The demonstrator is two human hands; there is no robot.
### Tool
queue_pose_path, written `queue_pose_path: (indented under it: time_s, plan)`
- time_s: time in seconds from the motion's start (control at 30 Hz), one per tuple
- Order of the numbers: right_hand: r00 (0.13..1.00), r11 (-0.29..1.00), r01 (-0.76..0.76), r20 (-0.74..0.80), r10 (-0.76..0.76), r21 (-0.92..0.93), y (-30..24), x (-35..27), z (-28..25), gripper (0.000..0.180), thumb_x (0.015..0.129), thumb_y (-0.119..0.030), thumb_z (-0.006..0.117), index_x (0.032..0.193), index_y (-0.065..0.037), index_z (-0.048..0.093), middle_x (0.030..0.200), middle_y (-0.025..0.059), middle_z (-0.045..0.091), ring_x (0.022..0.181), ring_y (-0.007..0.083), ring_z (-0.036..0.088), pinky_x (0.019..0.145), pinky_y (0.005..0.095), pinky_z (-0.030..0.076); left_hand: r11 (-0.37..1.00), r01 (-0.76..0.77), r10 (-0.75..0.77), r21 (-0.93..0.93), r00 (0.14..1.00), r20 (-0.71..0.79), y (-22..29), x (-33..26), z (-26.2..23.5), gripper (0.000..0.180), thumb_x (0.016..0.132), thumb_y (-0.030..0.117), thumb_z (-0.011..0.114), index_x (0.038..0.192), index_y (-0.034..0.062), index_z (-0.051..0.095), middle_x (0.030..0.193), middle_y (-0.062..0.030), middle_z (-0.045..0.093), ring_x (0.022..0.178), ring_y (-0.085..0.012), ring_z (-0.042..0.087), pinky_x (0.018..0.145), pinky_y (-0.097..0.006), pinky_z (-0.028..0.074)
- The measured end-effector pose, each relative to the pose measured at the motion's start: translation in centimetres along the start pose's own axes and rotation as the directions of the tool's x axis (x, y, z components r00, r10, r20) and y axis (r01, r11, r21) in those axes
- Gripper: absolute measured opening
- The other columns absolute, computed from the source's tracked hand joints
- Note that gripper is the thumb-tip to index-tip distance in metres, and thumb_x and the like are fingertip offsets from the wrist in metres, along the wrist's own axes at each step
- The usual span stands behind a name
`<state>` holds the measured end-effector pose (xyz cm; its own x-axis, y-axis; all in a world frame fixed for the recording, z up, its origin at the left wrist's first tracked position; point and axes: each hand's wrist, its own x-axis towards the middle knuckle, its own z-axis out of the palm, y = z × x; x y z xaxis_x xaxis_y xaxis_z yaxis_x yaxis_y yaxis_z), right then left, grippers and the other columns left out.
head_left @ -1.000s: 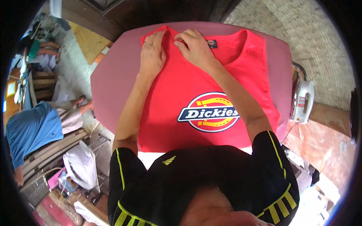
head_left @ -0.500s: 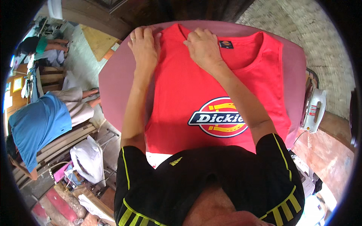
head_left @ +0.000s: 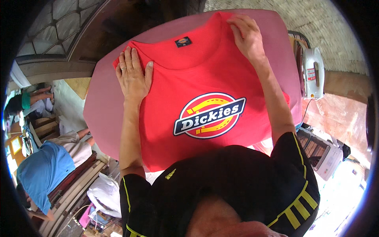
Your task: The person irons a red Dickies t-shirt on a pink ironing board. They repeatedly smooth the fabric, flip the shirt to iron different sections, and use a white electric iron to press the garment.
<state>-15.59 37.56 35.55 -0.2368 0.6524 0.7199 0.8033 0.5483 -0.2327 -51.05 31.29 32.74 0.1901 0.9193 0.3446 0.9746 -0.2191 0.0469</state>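
Observation:
A red sleeveless shirt (head_left: 169, 83) with a round printed emblem lies spread on a padded mauve board (head_left: 106, 94). Its neckline, with a dark label inside, faces away from me. My left hand (head_left: 132, 73) rests flat on the left shoulder of the shirt, fingers stretched and thumb apart. At the right shoulder my right hand (head_left: 248, 37) has its fingers bent over the strap's edge and appears to pinch the cloth. The shirt's lower end is hidden behind my chest.
A white iron (head_left: 314, 73) stands on its side off the board's right edge, its cord hanging down. To the left, a person in a blue top (head_left: 45, 162) bends over a wooden bench, near a white bag (head_left: 104, 193). Another person (head_left: 33, 98) is farther back.
My hands have moved apart: the left slid onto the left shoulder, the right went to the right shoulder. The shirt has turned, its emblem now fully showing. My view has shifted.

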Motion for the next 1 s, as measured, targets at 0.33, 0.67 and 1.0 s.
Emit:
queue_pose_path:
  time_s: [0.33,0.67,1.0]
  plan:
    - [0.963,1.000,0.003,0.268,-0.004,0.001,3.2,-0.6,2.2,0.038,0.091,-0.015,0.049,0.127,-0.008,0.060,0.136,0.0110,0.056,0.127,0.0341,0.049,0.104,0.0457,0.042,0.716,-0.374,0.304,-0.590,0.927,-0.219,17.6,3.8,-0.7,0.039,0.096,0.017,0.055,0.129,-0.0020,0.052,0.138,-0.0204,0.050,0.130,-0.0351,0.047,0.111,-0.047,0.035]
    - [0.985,0.998,0.054,0.166,-0.056,0.016,10.4,-0.6,3.2,0.040,0.093,-0.019,0.051,0.129,-0.002,0.055,0.129,0.0210,0.059,0.120,0.0362,0.056,0.098,0.0429,0.048,0.957,-0.289,0.289,0.014,0.953,-0.086,25.2,8.6,4.9,0.066,0.100,0.051,0.038,0.147,0.0037,0.039,0.154,-0.0187,0.037,0.143,-0.0309,0.034,0.117,-0.047,0.024]
    - [0.959,0.960,-0.258,0.091,0.268,-0.109,2.4,-17.2,-17.4,0.024,0.088,-0.015,0.067,0.109,-0.004,0.066,0.092,0.0150,0.063,0.081,0.0357,0.064,0.073,0.0423,0.054,0.967,-0.242,0.244,-0.085,0.969,0.026,24.8,8.2,4.2,0.066,0.096,0.052,0.048,0.150,0.0159,0.038,0.158,-0.0163,0.029,0.146,-0.0341,0.025,0.117,-0.053,0.020]
